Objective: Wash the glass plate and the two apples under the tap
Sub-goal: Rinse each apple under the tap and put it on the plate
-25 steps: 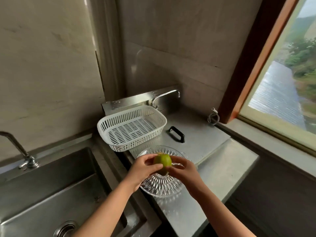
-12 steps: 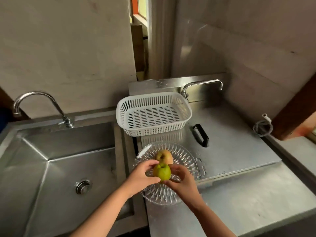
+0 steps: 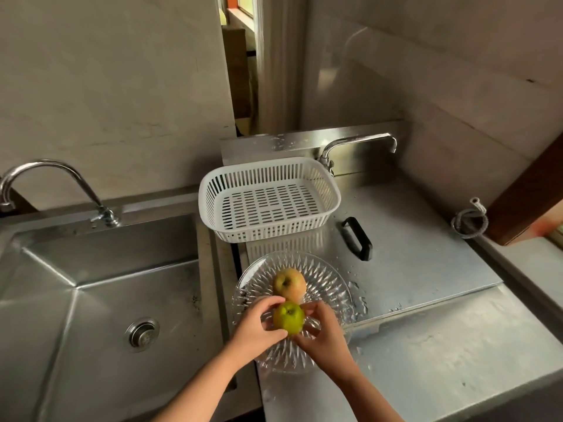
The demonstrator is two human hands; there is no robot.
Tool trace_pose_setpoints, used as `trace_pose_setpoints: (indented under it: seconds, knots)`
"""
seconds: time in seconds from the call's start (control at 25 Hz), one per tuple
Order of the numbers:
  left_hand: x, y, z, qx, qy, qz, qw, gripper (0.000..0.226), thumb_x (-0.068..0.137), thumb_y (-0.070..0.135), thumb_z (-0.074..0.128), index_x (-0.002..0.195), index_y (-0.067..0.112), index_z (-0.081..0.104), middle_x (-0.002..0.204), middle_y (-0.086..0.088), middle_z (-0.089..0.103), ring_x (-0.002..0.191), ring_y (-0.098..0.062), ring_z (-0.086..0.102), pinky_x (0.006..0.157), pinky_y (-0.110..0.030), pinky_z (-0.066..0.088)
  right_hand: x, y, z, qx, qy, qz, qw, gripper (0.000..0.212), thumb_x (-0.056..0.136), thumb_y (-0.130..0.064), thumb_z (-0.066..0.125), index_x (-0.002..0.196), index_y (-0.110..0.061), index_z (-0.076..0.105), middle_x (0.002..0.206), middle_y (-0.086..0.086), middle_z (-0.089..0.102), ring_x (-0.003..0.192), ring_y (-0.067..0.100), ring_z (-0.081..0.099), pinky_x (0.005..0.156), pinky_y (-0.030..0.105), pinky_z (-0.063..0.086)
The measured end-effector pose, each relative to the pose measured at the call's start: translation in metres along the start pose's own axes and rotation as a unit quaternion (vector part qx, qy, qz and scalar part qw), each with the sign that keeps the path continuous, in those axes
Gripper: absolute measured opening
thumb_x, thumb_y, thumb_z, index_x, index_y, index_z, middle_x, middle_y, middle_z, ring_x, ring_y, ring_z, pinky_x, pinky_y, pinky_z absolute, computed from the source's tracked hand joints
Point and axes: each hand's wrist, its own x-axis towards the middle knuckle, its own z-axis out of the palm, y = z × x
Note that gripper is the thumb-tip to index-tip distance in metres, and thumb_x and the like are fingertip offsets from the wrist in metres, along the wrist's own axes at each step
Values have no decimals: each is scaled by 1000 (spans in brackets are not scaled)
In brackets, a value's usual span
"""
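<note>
Head view: green apple (image 3: 288, 317) pinched between both hands' fingers (image 3: 271, 303) above glass plate (image 3: 332, 278).

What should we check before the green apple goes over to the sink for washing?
1. Green apple held firmly: ok, the left hand and right hand grip it from both sides.
2. Other apple safe: ok, it rests on the glass plate, apart from the hands.
3. Sink free of dishes: ok, only the drain shows.
4. Water running from the curved tap: not ok, no stream is visible.
5. White basket ready for washed fruit: ok, nothing is in it.
6. Plate steady on the counter: cannot tell, it sits near the edge.
</note>
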Motion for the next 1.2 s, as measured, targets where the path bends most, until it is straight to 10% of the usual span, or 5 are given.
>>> trace_pose_setpoints:
  seconds: [0.48,0.72,0.96,1.2]
  knots:
    - [-7,2,-14,0,-14,-10,1000,57,70,5,72,113,37,51,124,5,54,116,-4,51,85,-13,49,2,-7,-19,36,-61,33,997,57,63,-7,79,110,-26,51,99,10,54,102,21,59,83,31,57]
    - [4,16,-59,1,194,-51,980,36,84,1,59,119,8,55,120,-10,60,106,-20,57,89,-27,44,19,-11,-74,-218,150,2,964,50,71,-7,73,118,-15,58,111,12,58,103,27,57,86,33,48]
    - [6,5,-64,-146,84,-256,952,59,89,5,54,142,19,31,123,-11,53,104,-23,57,82,-42,53,34,-11,-81,-259,29,143,955,72,76,-5,65,141,-14,35,126,18,55,108,31,59,94,42,51]
    - [6,4,-58,-179,83,-264,944,60,85,-16,45,134,19,42,103,-14,63,85,-24,66,71,-40,57,38,-13,-74,-221,56,174,958,52,75,-1,63,126,-11,56,104,11,70,88,31,67,81,47,56]
